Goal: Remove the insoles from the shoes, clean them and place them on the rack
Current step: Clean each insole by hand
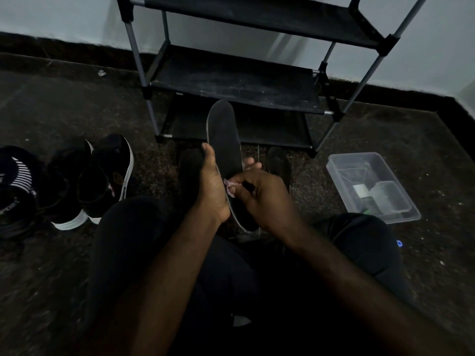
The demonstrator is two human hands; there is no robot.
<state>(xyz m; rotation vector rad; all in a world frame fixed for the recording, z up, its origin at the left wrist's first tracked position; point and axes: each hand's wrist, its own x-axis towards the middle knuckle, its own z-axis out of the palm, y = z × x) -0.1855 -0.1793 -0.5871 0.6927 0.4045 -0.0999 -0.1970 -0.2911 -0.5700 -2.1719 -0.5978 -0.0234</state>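
Note:
My left hand (212, 183) grips a dark insole (223, 136) by its left edge and holds it upright in front of me, toe pointing at the rack. My right hand (259, 196) pinches a small pinkish wipe (230, 187) against the insole's lower part. Two more dark insoles lie on the floor, one (189, 165) left of my hands and one (279, 163) right of them. The black shoe rack (231, 80) with grey poles stands just beyond, its shelves bare.
A pair of black shoes with white soles (102, 181) stands at the left, with another dark striped shoe (18, 186) at the far left. A clear plastic tub (372, 187) holding small items sits on the floor at the right. My dark-clothed knees fill the foreground.

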